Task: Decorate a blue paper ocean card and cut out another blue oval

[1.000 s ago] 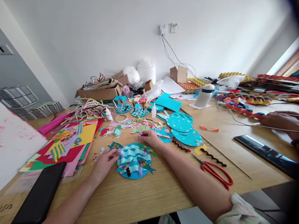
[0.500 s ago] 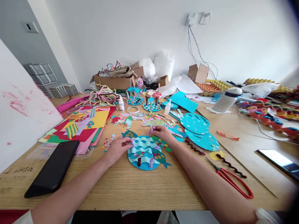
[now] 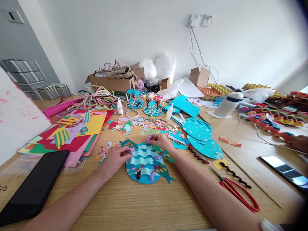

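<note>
A round blue paper disc (image 3: 141,180) with wavy pale blue strips lies before me, bearing paper fish (image 3: 164,170) and coiled pipe cleaners, among them a purple one (image 3: 152,175) and a brown one (image 3: 138,174). At its left edge, my left hand (image 3: 117,159) pinches a small purple coiled pipe cleaner (image 3: 132,151), close to a dotted fish (image 3: 129,144). My right hand (image 3: 160,141) is closed at the disc's far edge, another purple coil (image 3: 147,138) between thumb and fingers. Whether either coil is attached to the disc, I cannot tell.
Red-handled scissors (image 3: 237,191) and a wooden stick (image 3: 252,178) lie to the right. Black phone (image 3: 36,183) and coloured paper sheets (image 3: 69,138) are on the left. Glue bottles (image 3: 169,111) stand farther back. Another person's hand (image 3: 298,142) shows at the right edge.
My right hand has moved slightly left and nearer the disc's far edge, with the purple coil. The view has shifted a little, and another person's hand has appeared at the right edge.
</note>
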Demonstrator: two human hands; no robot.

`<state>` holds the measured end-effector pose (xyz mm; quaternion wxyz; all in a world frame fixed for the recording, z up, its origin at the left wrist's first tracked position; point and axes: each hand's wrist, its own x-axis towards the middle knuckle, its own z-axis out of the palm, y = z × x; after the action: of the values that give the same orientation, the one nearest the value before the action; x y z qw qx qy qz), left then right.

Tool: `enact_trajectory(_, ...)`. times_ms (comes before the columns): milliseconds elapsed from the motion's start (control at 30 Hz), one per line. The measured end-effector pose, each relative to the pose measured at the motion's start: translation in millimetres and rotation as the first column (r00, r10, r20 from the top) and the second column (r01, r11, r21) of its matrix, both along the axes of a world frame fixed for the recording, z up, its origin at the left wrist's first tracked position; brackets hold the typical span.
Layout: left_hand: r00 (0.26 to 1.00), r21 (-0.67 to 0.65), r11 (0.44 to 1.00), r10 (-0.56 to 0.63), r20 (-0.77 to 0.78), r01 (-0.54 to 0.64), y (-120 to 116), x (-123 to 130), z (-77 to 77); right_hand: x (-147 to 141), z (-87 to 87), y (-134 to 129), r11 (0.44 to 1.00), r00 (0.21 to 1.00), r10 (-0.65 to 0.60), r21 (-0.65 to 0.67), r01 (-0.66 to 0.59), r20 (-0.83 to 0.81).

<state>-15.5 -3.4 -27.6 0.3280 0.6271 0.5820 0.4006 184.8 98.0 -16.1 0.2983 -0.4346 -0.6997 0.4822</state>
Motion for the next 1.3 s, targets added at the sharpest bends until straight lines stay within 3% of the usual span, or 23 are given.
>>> enact_trajectory(167,0.999,0.002,1.000,-0.003,-0.041,0.004,-1.8,1.9,5.5,-0.7,1.1,-0.9,1.000,0.999,0.026,0.011,-0.026,0.022)
enact_trajectory(467,0.998,-0.026,0.999,-0.029,-0.052,0.028,1.8,0.1,-1.5,-1.6,0.1,0.8,0.997,0.996,0.056,0.045,-0.059,0.072)
enact_trajectory(1300,0.994,-0.008,1.000,0.008,-0.111,-0.009,-0.3,3.1,2.3,-3.5,3.5,2.3,0.981,0.974,0.069,0.164,-0.106,0.218)
